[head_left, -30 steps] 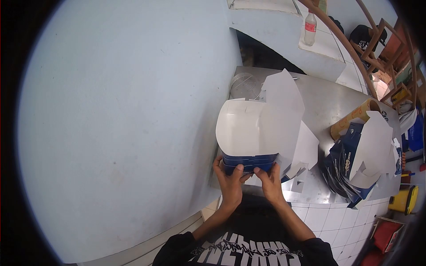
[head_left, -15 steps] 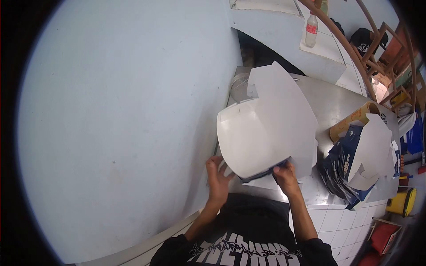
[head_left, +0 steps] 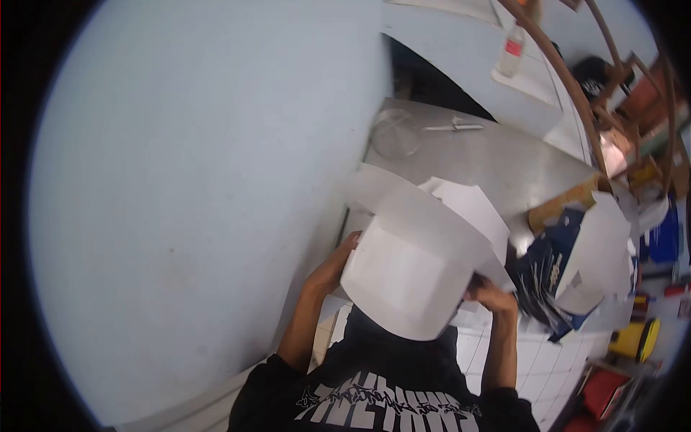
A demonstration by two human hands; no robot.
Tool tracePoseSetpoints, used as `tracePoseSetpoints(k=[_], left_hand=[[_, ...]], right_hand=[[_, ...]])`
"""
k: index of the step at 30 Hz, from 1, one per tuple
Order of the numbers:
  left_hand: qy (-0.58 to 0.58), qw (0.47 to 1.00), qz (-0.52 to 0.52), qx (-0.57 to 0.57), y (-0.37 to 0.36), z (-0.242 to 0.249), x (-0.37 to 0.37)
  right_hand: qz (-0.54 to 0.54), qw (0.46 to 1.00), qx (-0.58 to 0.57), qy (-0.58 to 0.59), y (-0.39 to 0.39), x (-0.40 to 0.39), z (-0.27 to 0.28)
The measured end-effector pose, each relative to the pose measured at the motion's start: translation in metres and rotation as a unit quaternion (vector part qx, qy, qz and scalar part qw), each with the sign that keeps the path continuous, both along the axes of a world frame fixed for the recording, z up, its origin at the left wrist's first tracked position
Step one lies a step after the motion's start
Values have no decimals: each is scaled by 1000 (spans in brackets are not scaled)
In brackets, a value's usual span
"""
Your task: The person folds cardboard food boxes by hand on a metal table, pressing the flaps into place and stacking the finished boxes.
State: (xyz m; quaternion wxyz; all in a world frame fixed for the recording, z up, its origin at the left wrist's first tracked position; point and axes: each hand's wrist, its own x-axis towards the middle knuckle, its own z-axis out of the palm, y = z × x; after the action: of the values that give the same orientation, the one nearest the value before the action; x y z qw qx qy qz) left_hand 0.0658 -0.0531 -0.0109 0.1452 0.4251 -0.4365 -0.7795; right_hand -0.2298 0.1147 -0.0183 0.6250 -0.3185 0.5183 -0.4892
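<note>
A white cardboard box, partly folded with its inside facing up, is held between my two hands above the near edge of the metal table. My left hand grips its left side, the fingertips hidden behind the wall. On the right side, my right hand is closed around the box edge. A long white flap arches over the far part of the box. Beyond it another white cardboard piece shows, partly covered by the flap.
Dark blue and white flat boxes are stacked at the right beside a brown cardboard tube. A clear round container and a thin white item lie farther back. A bottle stands on a step. A person is in the background.
The box has turned and moved toward my body, and its blue edge no longer shows. Both hands now hold its sides. The round container and thin item behind are uncovered.
</note>
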Motion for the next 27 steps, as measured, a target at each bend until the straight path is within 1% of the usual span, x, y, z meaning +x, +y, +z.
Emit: tracePoseSetpoints(k=[1,2,3,5,6,8,11,13,17,19,23,27], left_hand=[[-10,1000,12,16,7,0,-1],[-22,998,47,43,11,-28,8],[-13,997,50,60,15,-44,15],[4,994,63,93,22,-64,25],[15,991,78,103,25,-69,26],[37,985,116,123,31,-77,30],[39,988,106,108,33,-89,38],[37,987,109,109,34,-92,43],[28,985,109,132,42,-88,43],[6,987,98,125,45,-98,51],[-15,989,92,118,48,-110,65],[-22,987,119,105,50,-103,64]], right_hand=[[7,1000,15,1,1,0,-3],[-33,997,70,8,0,2,-3],[-70,990,125,13,-6,9,5],[-114,990,86,6,-16,21,18],[-111,988,95,45,-16,22,20],[-92,989,103,47,-15,26,23],[-61,988,123,68,-12,28,24],[-37,984,158,76,-13,29,40],[1,987,151,61,-3,28,24],[34,985,150,73,-1,26,19],[44,987,128,87,1,30,16],[32,987,105,115,2,35,3]])
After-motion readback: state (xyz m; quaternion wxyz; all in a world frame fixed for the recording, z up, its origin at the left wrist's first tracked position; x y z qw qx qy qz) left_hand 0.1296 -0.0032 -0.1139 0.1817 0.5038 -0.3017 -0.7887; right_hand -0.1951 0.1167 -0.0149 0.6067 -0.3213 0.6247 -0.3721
